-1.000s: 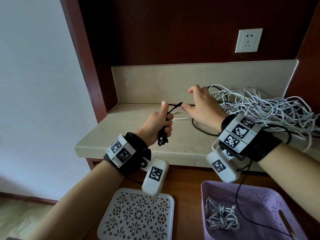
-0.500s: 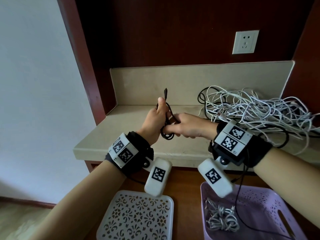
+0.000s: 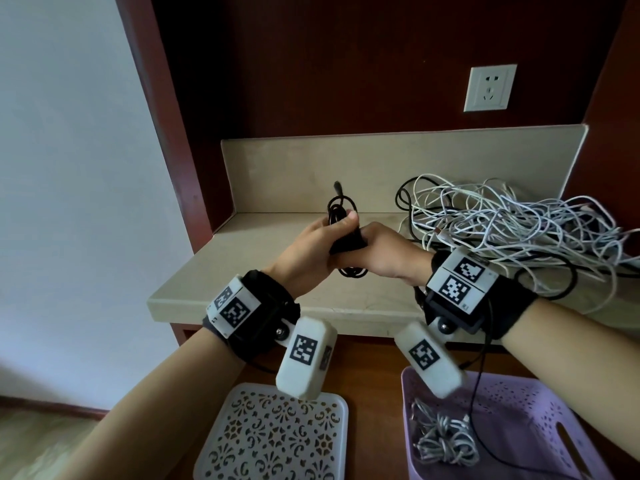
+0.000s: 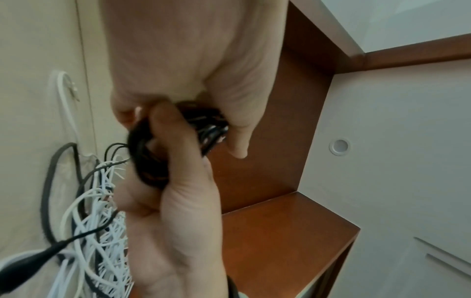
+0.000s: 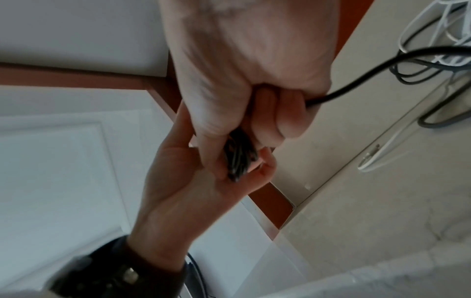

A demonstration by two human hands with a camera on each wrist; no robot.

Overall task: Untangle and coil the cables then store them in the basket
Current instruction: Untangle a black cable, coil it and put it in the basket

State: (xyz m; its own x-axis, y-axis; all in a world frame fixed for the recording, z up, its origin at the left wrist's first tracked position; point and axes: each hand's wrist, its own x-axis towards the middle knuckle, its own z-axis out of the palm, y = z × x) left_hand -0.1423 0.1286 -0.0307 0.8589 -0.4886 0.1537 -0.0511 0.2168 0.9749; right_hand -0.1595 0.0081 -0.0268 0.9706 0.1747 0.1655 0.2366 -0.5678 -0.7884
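Cables are lying in two places: a tangled white and black heap (image 3: 512,223) is sprawling over the right of the stone counter (image 3: 242,268), while one black cable (image 3: 341,216) is being wound into a small coil held above the counter between both hands. The left hand (image 3: 304,254) is gripping the coil with its thumb up against the loops; the right hand (image 3: 381,254) is closing its curled fingers round the bundle's middle, a black strand running out of its fist toward the heap. The plug end is sticking up loose above the loops. Judging from this, the loops are at risk of springing open if either grip is slackening, and the strand could be dragging the heap along. The purple basket (image 3: 540,410) below is already holding a grey coiled cable (image 3: 441,441), beside a white lattice lid (image 3: 273,434)
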